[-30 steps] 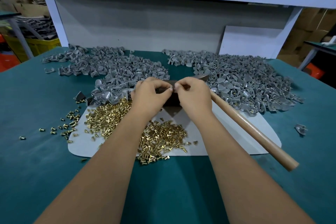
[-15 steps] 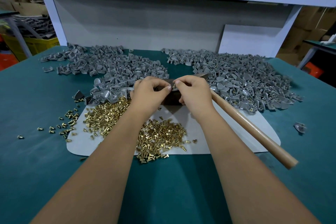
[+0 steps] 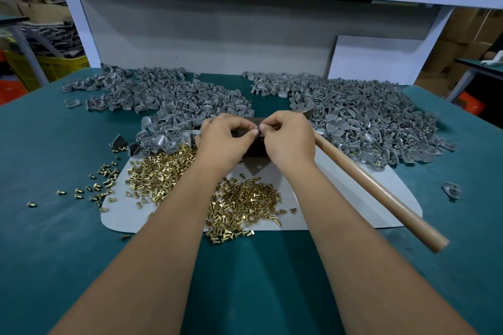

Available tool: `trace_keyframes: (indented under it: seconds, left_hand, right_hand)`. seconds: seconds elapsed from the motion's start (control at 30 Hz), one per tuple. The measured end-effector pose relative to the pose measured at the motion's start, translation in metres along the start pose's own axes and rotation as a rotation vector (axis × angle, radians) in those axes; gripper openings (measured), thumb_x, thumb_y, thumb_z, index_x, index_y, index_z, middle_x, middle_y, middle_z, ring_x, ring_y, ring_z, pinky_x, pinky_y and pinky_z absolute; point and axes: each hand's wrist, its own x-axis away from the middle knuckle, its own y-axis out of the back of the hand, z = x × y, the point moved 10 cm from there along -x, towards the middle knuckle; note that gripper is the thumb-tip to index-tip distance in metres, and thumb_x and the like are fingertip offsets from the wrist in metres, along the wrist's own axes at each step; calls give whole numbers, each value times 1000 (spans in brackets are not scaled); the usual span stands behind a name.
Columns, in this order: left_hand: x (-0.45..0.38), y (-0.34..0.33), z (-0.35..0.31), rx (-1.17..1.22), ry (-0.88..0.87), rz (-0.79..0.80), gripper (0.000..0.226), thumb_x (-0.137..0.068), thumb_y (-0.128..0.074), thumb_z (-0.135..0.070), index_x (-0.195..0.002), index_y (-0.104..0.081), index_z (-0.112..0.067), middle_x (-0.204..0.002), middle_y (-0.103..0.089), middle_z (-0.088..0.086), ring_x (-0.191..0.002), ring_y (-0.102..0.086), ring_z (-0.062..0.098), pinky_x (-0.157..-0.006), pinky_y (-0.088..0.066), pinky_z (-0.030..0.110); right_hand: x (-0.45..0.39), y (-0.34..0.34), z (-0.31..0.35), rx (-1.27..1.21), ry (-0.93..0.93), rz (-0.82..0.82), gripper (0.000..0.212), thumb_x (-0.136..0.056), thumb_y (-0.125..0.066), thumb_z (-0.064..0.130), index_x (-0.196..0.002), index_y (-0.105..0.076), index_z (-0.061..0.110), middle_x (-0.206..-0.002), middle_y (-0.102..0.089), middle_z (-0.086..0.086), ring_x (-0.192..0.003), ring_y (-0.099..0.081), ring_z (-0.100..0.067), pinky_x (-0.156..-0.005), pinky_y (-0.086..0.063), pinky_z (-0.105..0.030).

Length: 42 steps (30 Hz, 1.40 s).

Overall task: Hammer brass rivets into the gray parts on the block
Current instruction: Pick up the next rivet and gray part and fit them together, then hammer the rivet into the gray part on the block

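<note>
My left hand and my right hand meet fingertip to fingertip over a dark block. Between them they pinch a small gray part; a rivet there is too small to make out. The block is mostly hidden by both hands. Brass rivets lie in two heaps, one left of my left wrist and one between my forearms. A hammer with a wooden handle runs from behind my right hand toward the lower right, its head by the block.
Gray parts are piled at the back left and back right. A white mat lies under the block and rivets on the green table. Loose rivets are scattered left; a stray gray part lies right.
Both hands stay together over the block, the fingertips shifting slightly on the small part. The hammer has not moved.
</note>
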Motion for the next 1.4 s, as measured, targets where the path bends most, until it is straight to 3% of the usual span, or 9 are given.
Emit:
trace_keyframes:
  seconds: [0.4,0.53,0.9,1.2,1.3,1.4]
  left_hand:
    - [2,4,-3,-19,-13,-44,28,-87,-73,-28,-72,-60,-48,-110,-65,-4,-119,-52,27,-104,-39,51]
    - [0,3,-1,-23,-6,-35,27,-87,-72,-28,-74,-61,-49,-112,-66,-4,-120,-52,28,-104,-39,51]
    - [1,3,-2,0,-3,-31,29,-88,-72,-26,-74,-60,-49,-114,-64,-2,-121,-51,28,-105,-39,51]
    - [2,2,-1,-41,3,-28,25,-89,-69,-31,-74,-61,-49,-111,-61,-10,-122,-49,26,-106,-37,52]
    - [1,1,2,-33,27,-28,23,-90,-68,-31,-73,-61,-47,-107,-57,-14,-122,-47,25,-107,-36,52]
    - [1,1,3,-14,37,-24,22,-90,-68,-33,-73,-61,-45,-105,-55,-16,-123,-47,24,-108,-34,53]
  right_hand:
    - [5,2,7,62,71,-60,16,-89,-64,21,-74,-63,27,-82,-62,9,-79,-58,-15,-65,-49,-31]
    - [6,2,7,71,57,-55,19,-88,-63,20,-71,-62,29,-76,-60,10,-75,-58,-14,-61,-47,-28]
    - [1,-1,2,-13,-59,48,27,-88,-64,18,-63,-59,28,-67,-64,2,-66,-66,-24,-65,-58,-44]
    - [11,1,8,-14,95,-4,13,-92,-56,28,-85,-67,29,-87,-65,9,-82,-61,-12,-72,-52,-34]
    - [10,14,5,-167,45,-71,19,-96,-48,30,-96,-67,27,-86,-67,7,-77,-65,-20,-70,-55,-41]
    - [6,42,6,-177,31,-191,21,-97,-45,26,-90,-64,28,-76,-65,7,-68,-62,-15,-61,-50,-33]
